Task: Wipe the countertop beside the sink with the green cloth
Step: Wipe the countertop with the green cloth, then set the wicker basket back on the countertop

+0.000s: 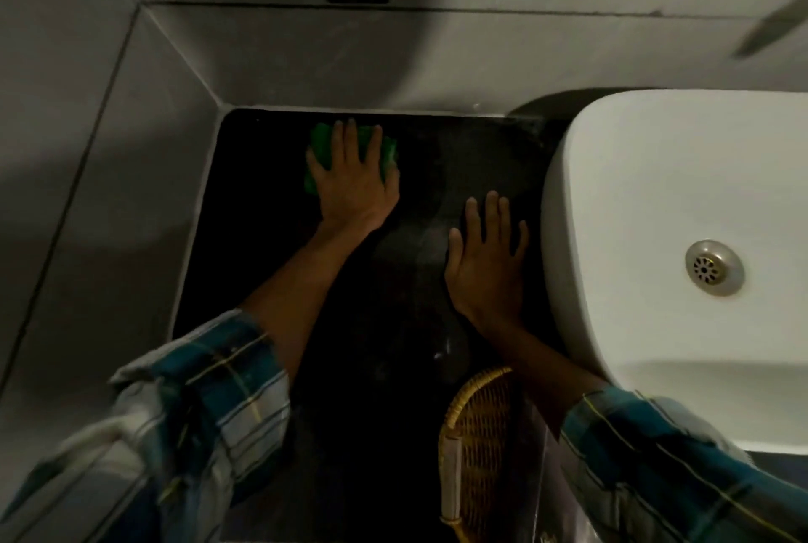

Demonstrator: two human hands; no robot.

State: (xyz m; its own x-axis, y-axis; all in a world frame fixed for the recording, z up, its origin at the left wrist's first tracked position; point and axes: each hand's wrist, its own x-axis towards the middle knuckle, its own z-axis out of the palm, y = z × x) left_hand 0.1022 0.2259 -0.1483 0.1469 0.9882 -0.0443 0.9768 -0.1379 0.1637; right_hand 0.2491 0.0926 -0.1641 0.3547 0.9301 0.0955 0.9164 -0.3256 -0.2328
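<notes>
Bracing with the right grip (pixel 485 263), flat and spread, on the glossy black stone bench (pixel 262 245), white ceramic sink (pixel 656 193) just to its right. Beyond, pressing the crumpled green cloth (pixel 390 155) under the flat left grip (pixel 354 182) by the grey back wall (pixel 393 61). Judged mid-wipe: streaks between grips, far-left corner undone.

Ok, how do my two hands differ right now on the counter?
The left hand presses the green cloth; the right hand rests on bare countertop. The left hand is far back near the wall; the right hand lies nearer, beside the sink. Both lie flat, fingers straight.
</notes>
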